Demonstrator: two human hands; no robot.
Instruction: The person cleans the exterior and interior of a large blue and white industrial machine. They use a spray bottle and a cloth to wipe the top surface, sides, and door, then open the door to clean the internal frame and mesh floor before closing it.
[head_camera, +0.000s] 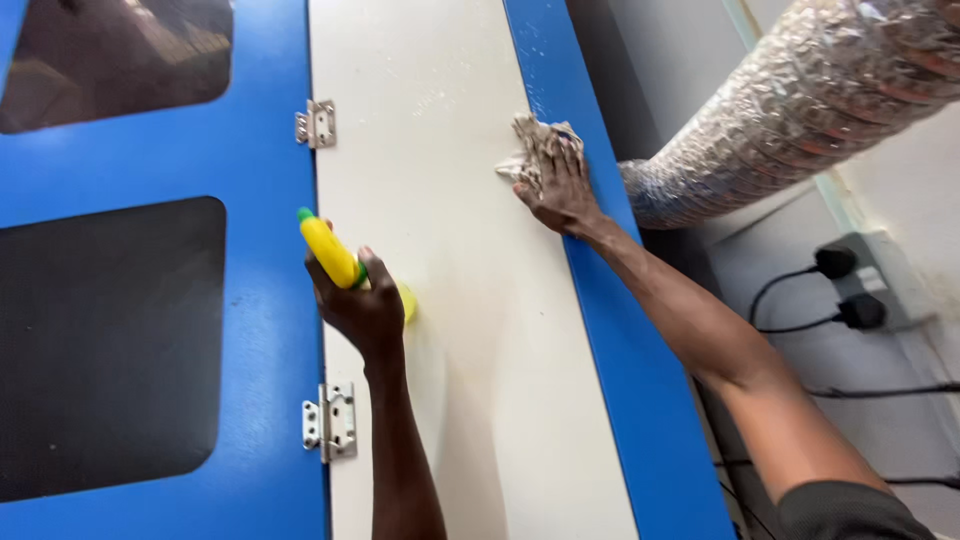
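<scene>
Seen from above, looking down along two bare forearms against a cabinet front. Left hand (362, 305) raised, fingers curled shut around a yellow spray bottle (335, 255) with a green nozzle tip, the bottle tilted up and to the left, held just in front of the seam between a blue door (262, 180) and a cream panel (450, 300). Right hand (560, 190) stretched further forward, fingers spread flat and pressing a crumpled, dirty beige rag (535, 145) against the cream panel, right at its edge beside a blue vertical strip (610, 330). Faint wet smears on the panel above the rag. Two silver hinges (328, 422) on the seam, one high, one low near the left wrist. Two dark rounded windows (105, 345) set in the blue door at far left. At upper right, a crinkled silver foil duct (790, 110) slanting down behind the cabinet. Below the duct, on a pale wall, two black plugs (848, 290) seated in a socket, black cables trailing off to the right.
</scene>
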